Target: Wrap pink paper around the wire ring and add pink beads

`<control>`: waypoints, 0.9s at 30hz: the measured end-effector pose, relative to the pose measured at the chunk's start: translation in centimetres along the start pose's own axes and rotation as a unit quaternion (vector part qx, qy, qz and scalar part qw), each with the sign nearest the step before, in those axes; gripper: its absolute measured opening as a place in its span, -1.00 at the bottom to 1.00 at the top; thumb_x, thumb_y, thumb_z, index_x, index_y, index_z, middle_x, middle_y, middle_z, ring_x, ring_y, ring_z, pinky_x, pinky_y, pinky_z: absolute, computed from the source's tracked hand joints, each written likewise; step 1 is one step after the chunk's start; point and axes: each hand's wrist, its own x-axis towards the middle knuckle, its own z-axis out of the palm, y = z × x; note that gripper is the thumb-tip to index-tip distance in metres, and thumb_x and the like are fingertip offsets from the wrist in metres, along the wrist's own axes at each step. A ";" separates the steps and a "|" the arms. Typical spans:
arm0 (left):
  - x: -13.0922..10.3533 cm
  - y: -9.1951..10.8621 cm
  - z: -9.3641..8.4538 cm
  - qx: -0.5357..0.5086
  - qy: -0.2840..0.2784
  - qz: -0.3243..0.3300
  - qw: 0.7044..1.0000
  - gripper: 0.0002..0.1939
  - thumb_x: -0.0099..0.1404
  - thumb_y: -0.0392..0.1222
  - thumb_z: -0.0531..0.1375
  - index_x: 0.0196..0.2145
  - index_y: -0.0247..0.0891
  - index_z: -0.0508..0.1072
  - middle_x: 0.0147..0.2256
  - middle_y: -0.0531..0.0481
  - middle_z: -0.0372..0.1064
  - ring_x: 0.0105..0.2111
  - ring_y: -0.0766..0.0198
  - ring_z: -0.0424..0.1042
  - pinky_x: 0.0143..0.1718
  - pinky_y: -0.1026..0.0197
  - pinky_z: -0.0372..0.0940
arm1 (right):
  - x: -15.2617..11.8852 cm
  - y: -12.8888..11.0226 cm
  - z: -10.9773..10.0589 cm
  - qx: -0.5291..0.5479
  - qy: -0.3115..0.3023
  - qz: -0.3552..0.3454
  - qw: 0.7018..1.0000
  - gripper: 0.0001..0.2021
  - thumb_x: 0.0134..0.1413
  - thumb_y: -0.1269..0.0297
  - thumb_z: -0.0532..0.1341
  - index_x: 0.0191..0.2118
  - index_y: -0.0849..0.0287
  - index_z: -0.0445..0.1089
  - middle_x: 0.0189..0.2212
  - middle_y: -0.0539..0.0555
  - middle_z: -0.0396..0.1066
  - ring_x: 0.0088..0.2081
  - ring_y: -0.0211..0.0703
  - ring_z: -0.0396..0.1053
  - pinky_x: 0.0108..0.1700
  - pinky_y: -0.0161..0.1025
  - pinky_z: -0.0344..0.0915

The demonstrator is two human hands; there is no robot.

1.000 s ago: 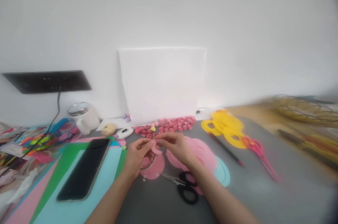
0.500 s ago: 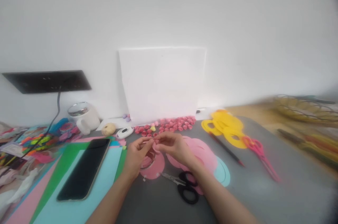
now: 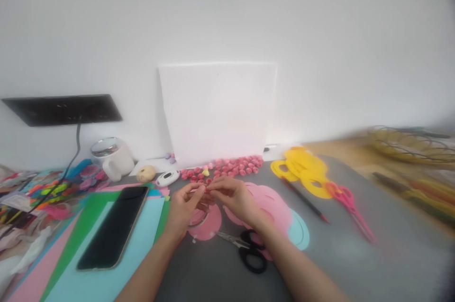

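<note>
Fingertips of my left hand (image 3: 183, 209) and my right hand (image 3: 237, 200) meet over the desk, pinching a small pink paper piece (image 3: 206, 189) that the fingers mostly cover. Below my left hand lies a pink paper disc (image 3: 208, 232) with a clear ring, perhaps a tape roll (image 3: 202, 218), on top. A stack of pink paper discs (image 3: 272, 205) spreads beside my right hand, partly over a light blue disc (image 3: 300, 231). Black-handled scissors (image 3: 253, 260) lie under my right forearm. Several small red-pink paper rolls (image 3: 234, 167) sit in a cluster behind the hands.
A phone (image 3: 113, 228) rests on coloured sheets (image 3: 71, 273) at left, near a white mug (image 3: 119, 162). A white board (image 3: 218, 112) leans on the wall. Yellow paper cutouts (image 3: 307, 164), a pencil (image 3: 305, 200) and pink scissors (image 3: 350, 205) lie at right.
The pink paper between my fingertips shows less than before, and my fingers have shifted slightly around it. Everything on the desk stays put.
</note>
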 end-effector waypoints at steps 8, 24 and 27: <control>0.1 -0.1 -0.1 -0.008 -0.028 0.003 1.000 -0.71 0.05 -0.03 0.27 -0.43 -0.36 0.47 -0.51 -0.07 0.46 -0.54 0.25 0.43 -0.48 0.24 0.36 | 0.2 -0.1 -0.1 -0.051 0.014 -0.058 0.997 -0.89 0.00 0.36 0.22 -0.39 0.08 0.51 -0.42 0.07 0.45 -0.37 -0.20 0.38 -0.33 -0.28 0.33; 0.5 -0.7 -0.3 -0.054 0.018 0.008 0.998 -0.76 -0.08 -0.19 0.37 -0.42 -0.37 0.51 -0.52 -0.06 0.50 -0.49 0.23 0.48 -0.35 0.20 0.40 | 0.0 0.0 0.3 0.042 0.051 0.107 0.992 -0.85 -0.19 0.28 0.31 -0.47 0.21 0.37 -0.52 0.00 0.41 -0.45 -0.25 0.38 -0.36 -0.30 0.34; 0.6 -0.9 -0.3 -0.044 0.029 0.019 0.998 -0.76 -0.07 -0.19 0.36 -0.42 -0.37 0.51 -0.51 -0.06 0.51 -0.48 0.21 0.48 -0.34 0.19 0.41 | 0.1 0.0 0.3 0.077 0.075 0.129 0.986 -0.78 -0.26 0.25 0.35 -0.45 0.21 0.35 -0.53 -0.01 0.41 -0.46 -0.23 0.39 -0.37 -0.29 0.35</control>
